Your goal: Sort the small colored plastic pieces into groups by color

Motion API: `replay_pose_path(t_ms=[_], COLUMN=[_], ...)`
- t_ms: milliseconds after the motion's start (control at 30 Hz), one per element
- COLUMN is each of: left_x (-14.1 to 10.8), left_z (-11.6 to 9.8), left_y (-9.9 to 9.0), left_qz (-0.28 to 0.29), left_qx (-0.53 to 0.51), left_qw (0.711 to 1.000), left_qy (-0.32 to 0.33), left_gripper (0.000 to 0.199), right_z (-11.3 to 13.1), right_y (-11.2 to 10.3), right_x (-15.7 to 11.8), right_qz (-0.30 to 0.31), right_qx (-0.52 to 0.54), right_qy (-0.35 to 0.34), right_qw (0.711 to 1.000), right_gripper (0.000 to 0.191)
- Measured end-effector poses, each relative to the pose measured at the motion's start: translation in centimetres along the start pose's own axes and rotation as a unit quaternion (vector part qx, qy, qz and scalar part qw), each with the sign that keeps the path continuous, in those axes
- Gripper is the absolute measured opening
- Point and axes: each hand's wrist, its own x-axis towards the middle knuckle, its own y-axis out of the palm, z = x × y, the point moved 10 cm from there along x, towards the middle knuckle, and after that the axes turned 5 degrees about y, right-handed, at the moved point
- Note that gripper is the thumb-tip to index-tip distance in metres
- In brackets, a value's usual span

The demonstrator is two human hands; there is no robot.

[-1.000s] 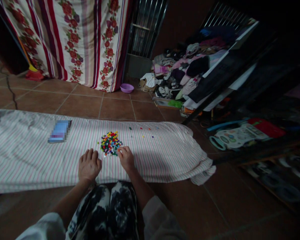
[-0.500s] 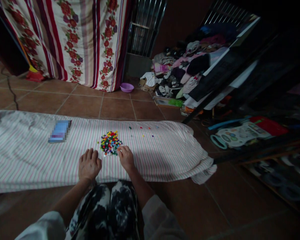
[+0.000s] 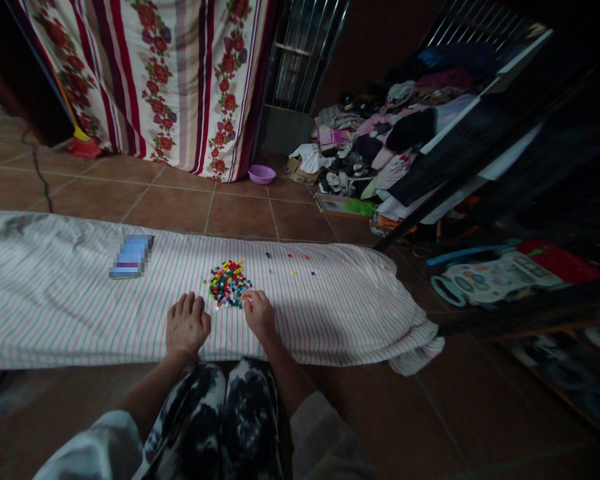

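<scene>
A pile of small multicoloured pieces (image 3: 227,281) lies on a striped cloth (image 3: 340,313). At its lower right edge, my right hand (image 3: 260,315) has thumb and fingers pinched together. Whatever may be between those fingertips is too small to make out, though an orange piece shows close by them. My left hand (image 3: 189,325) rests palm down on the cloth to the left of the pile, fingers stretched out, holding nothing. Right of the pile, several single pieces sit apart in two loose rows, among them a green piece (image 3: 268,255), a yellow piece (image 3: 294,272) and a dark blue piece (image 3: 313,273).
A phone with a blurred screen (image 3: 131,257) lies on the cloth at the left. Beyond are a floral curtain (image 3: 180,80), a purple basin (image 3: 262,175) and a heap of clothes (image 3: 370,143). A dark slanting post (image 3: 405,223) stands behind the cloth's right end.
The whole view has shifted, so everything appears slightly further right. My right hand stays at the pile's edge with fingers pinched, and my left hand still lies flat.
</scene>
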Motion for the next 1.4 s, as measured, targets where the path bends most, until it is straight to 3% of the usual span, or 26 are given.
replay_pose_path(t_ms=[233, 467, 633, 867, 1133, 1400], left_x=[0.0, 0.0, -0.1, 0.1, 0.1, 0.2], left_z=[0.2, 0.3, 0.3, 0.1, 0.1, 0.1], left_y=[0.0, 0.4, 0.4, 0.2, 0.0, 0.3], left_qz=[-0.002, 0.004, 0.007, 0.007, 0.018, 0.014], left_qx=[-0.023, -0.026, -0.026, -0.023, -0.011, -0.005], left_qw=[1.000, 1.000, 1.000, 1.000, 1.000, 1.000], left_qy=[-0.008, -0.010, -0.011, -0.010, -0.011, -0.010], left_gripper=[0.036, 0.037, 0.038, 0.039, 0.037, 0.038], right_z=[1.0, 1.1, 1.5, 5.1, 9.4, 7.1], right_y=[0.5, 0.5, 0.1, -0.1, 3.3, 4.1], right_x=[-0.4, -0.4, -0.3, 0.8, 1.8, 1.5], right_qz=[0.025, 0.031, 0.037, 0.037, 0.106, 0.101], right_qx=[-0.034, -0.041, -0.044, -0.069, -0.119, -0.139], right_qy=[-0.045, -0.042, -0.042, -0.111, -0.185, -0.170], right_qw=[0.998, 0.998, 0.997, 0.991, 0.970, 0.970], right_gripper=[0.041, 0.036, 0.043, 0.040, 0.036, 0.036])
